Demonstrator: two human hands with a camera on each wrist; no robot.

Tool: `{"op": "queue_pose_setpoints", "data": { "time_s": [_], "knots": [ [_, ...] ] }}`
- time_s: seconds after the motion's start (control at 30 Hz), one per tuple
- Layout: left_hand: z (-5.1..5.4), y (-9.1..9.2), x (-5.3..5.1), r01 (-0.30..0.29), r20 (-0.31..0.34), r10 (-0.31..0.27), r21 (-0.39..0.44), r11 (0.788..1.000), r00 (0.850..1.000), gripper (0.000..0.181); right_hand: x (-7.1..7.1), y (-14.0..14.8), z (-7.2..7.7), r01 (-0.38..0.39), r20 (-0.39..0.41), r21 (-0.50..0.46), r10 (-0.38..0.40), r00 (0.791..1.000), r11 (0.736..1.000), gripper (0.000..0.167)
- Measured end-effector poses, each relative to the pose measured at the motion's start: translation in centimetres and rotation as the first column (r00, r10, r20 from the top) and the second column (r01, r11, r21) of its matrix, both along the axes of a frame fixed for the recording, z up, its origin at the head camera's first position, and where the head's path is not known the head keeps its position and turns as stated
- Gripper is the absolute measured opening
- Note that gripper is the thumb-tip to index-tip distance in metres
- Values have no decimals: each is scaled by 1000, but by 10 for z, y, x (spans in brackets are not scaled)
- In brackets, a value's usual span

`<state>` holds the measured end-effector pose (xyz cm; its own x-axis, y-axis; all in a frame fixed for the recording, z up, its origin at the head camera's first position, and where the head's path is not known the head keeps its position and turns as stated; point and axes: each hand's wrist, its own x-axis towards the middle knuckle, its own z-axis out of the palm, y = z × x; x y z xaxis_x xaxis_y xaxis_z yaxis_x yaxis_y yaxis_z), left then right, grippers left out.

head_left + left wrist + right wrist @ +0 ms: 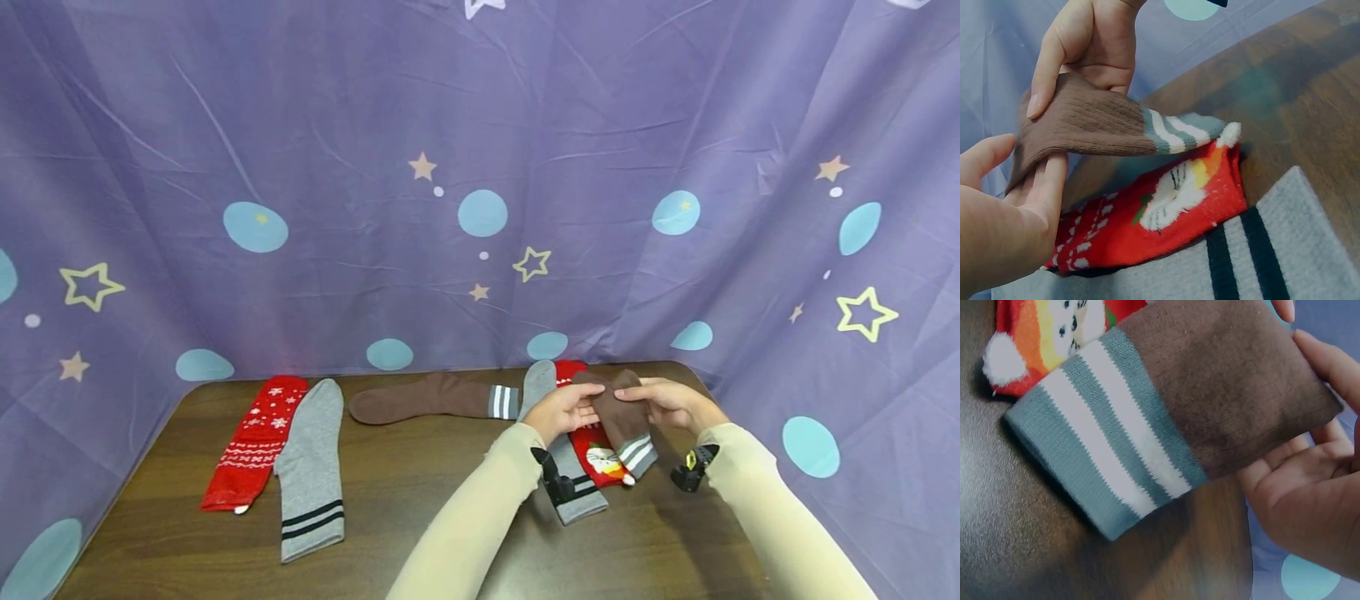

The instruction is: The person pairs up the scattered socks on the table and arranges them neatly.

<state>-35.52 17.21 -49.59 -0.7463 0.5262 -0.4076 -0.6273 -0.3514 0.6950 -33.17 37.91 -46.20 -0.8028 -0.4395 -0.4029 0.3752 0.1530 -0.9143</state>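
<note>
Both hands hold up a brown sock (622,421) over the right part of the table. Its grey-blue cuff with two white stripes (1104,431) hangs toward the front. My left hand (558,412) has its fingers under the sock's left edge, thumb on the near side. At the other edge my right hand (671,403) pinches the fabric, thumb on top and fingers behind. Beneath lies a red sock (1166,206) with a white animal face and a pompom, beside a grey sock (1285,231) with black stripes. The hands partly hide both.
A matching brown sock (427,398) lies flat along the table's back edge. At the left, a red snowflake sock (251,450) and a grey black-striped sock (311,475) lie side by side. A purple curtain (360,208) hangs behind the wooden table (405,517).
</note>
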Motion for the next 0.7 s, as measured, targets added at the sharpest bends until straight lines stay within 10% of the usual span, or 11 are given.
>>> {"op": "queue_pose_setpoints", "data": {
  "time_s": [0.7],
  "knots": [
    [19, -25, -10, -124, -86, 131, 82, 989, 988, 10, 0, -33, 3, -123, -39, 88, 127, 991, 988, 16]
  ]
}}
